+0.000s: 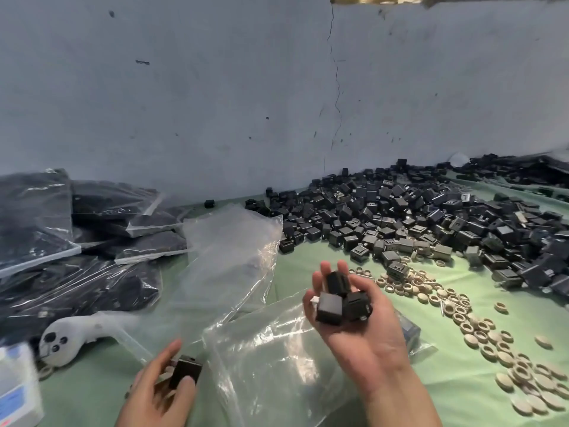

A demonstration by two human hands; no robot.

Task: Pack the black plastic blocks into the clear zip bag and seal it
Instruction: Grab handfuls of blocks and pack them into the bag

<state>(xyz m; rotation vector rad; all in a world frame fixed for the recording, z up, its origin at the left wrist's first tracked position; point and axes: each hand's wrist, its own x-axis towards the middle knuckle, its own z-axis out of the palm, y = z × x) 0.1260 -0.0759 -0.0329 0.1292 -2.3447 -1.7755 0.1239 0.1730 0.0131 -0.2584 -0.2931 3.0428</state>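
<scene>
- Sprawling at right, the black block heap sits within reach as stock.
- Clear zip bag lies limp between the hands, apparently awaiting loading.
- Right hand cups three blocks, fingers curled to retain them.
- Left hand pinches one block, thumb over it.

R hand raised, palm up, forearm in from lower right, fingers cupped round three black blocks. L hand low at bottom left, thumb and fingers prob. pinching a single block; motion blur hides the exact grip.
</scene>
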